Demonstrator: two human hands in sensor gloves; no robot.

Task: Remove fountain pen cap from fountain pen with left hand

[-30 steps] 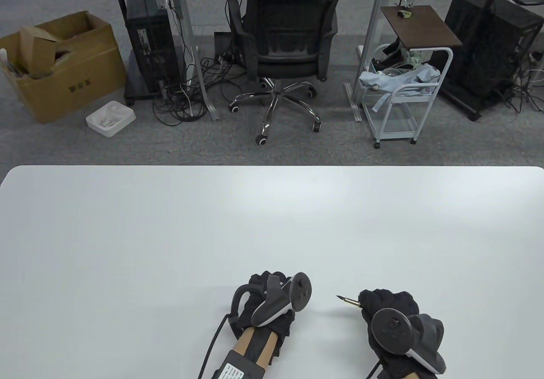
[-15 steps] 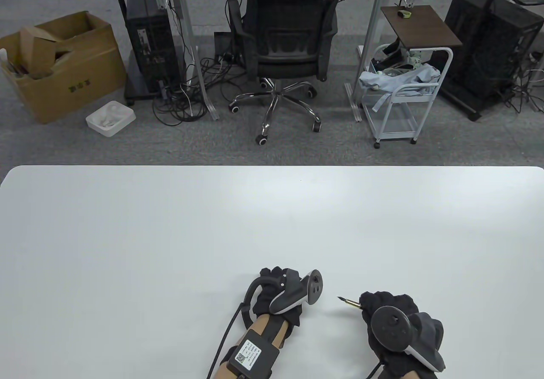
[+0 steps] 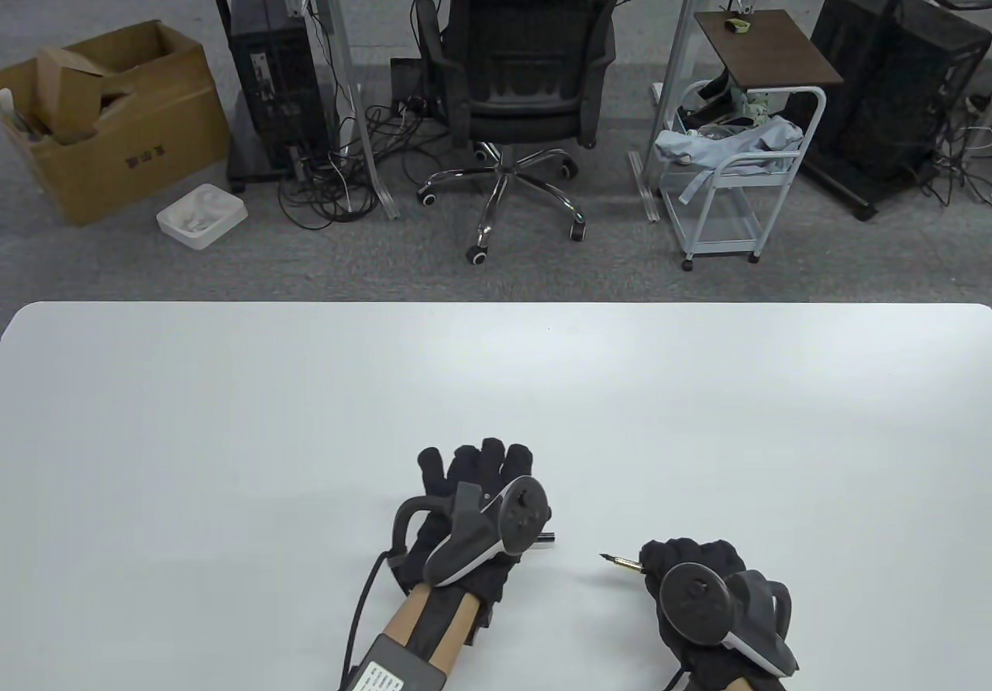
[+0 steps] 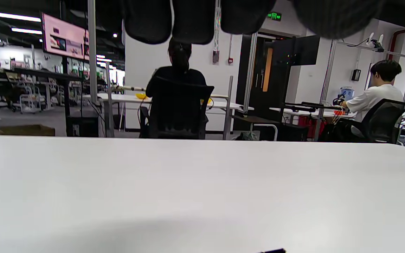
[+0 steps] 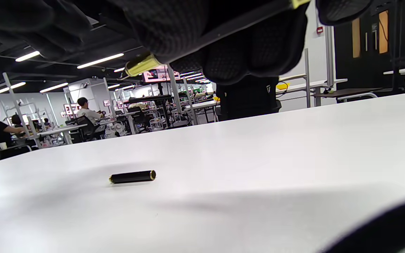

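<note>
Two pieces now: our right hand (image 3: 701, 606) grips the fountain pen (image 3: 624, 564), nib bare; the fountain pen cap (image 5: 132, 176) lies loose on the table (image 3: 232, 412) under our left hand (image 3: 473, 520), fingers spread flat. Nudged, it could roll away.

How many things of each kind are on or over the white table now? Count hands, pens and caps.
Gloved hands: 2 (left hand, right hand)
Fountain pens: 1 (fountain pen, in the right hand)
Pen caps: 1 (cap, lying on the table)
Total: 4
</note>
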